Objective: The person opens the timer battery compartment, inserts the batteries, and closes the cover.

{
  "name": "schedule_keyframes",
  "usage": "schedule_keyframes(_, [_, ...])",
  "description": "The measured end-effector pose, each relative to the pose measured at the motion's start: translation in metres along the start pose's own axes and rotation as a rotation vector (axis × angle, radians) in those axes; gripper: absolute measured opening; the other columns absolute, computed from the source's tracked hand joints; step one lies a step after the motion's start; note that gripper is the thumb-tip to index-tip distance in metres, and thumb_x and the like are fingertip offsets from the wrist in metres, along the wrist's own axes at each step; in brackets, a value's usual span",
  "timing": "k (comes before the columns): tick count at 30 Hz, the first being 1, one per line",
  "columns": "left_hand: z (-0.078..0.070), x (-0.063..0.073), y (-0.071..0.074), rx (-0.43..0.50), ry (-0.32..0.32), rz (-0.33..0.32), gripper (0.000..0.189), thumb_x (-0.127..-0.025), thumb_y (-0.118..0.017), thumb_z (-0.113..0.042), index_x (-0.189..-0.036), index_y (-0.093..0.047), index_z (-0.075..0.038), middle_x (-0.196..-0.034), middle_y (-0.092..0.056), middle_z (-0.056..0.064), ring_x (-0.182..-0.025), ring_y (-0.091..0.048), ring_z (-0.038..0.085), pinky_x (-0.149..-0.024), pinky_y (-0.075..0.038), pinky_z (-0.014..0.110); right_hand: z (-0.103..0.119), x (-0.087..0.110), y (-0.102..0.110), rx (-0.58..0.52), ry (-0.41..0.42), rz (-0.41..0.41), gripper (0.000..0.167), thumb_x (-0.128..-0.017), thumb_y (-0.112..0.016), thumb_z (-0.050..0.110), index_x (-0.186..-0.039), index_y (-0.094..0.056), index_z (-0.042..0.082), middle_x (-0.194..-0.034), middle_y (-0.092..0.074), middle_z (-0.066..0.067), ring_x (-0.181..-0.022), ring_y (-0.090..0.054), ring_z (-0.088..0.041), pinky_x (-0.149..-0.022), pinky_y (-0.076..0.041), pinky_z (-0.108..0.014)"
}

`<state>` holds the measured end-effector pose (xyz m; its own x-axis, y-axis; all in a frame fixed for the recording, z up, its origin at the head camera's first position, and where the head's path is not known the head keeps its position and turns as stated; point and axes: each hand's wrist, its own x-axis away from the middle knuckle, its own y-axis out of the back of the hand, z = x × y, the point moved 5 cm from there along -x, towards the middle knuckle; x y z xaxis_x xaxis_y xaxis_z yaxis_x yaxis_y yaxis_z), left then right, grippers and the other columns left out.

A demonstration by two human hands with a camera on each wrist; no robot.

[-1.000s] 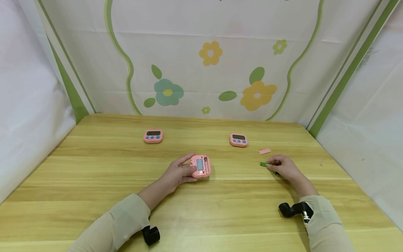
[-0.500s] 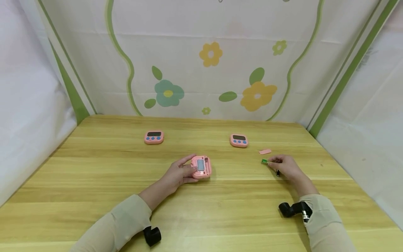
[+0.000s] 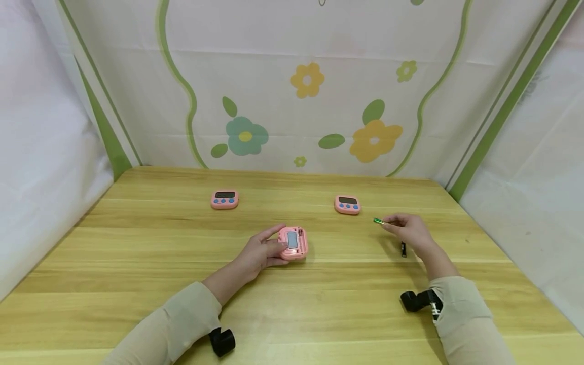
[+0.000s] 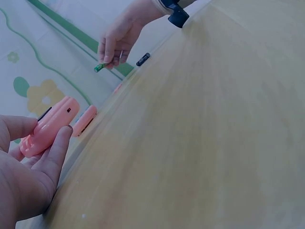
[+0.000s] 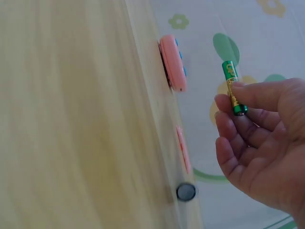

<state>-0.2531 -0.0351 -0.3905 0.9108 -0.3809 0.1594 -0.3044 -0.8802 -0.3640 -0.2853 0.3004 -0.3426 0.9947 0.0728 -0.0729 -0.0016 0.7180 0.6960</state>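
Observation:
My left hand [image 3: 260, 251] grips a pink digital timer [image 3: 298, 244] with its back turned up, showing an uncovered battery slot at the right side and a grey panel. In the left wrist view the thumb and fingers hold the timer [image 4: 50, 126] edge-on. Raised over the table at the right, my right hand [image 3: 410, 233] pinches a green and gold battery [image 5: 231, 88] between thumb and index finger. A black battery [image 3: 403, 250] lies on the table below that hand. The pink battery cover [image 5: 183, 149] lies on the table, hidden behind the right hand in the head view.
Two more pink timers with blue buttons, a left one [image 3: 225, 199] and a right one [image 3: 348, 205], lie face up toward the back of the wooden table [image 3: 292, 314]. A white flowered cloth [image 3: 283, 40] hangs behind, with white cloth on both sides.
My right hand has lifted the green battery off the table and moved it up and slightly left, uncovering the black battery. The left hand holds the timer nearly still.

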Motion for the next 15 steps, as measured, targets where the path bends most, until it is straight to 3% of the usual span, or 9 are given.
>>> schedule_keyframes(8, [0.001,0.000,0.000,-0.001,0.005,-0.010,0.057,-0.081,-0.054,0.002,-0.133,-0.033,-0.009,-0.096,-0.053,0.019,-0.070,-0.059,0.021,-0.069,-0.050,0.037,0.024,-0.003,-0.020,-0.169,0.029,0.030,0.032,-0.084,-0.057,0.023,-0.102,-0.056,-0.004,-0.094,-0.059,-0.019,-0.089,-0.051,-0.035,-0.077,-0.042,-0.046])
schedule_keyframes(15, [0.000,0.000,0.000,0.001,-0.003,-0.002,0.057,-0.082,-0.054,0.003,-0.133,-0.033,-0.008,-0.094,-0.054,0.018,-0.070,-0.059,0.021,-0.068,-0.050,0.037,0.045,-0.006,-0.037,-0.331,0.046,0.002,0.029,-0.084,-0.058,0.018,-0.100,-0.055,-0.006,-0.090,-0.060,-0.016,-0.091,-0.051,-0.037,-0.079,-0.042,-0.046])
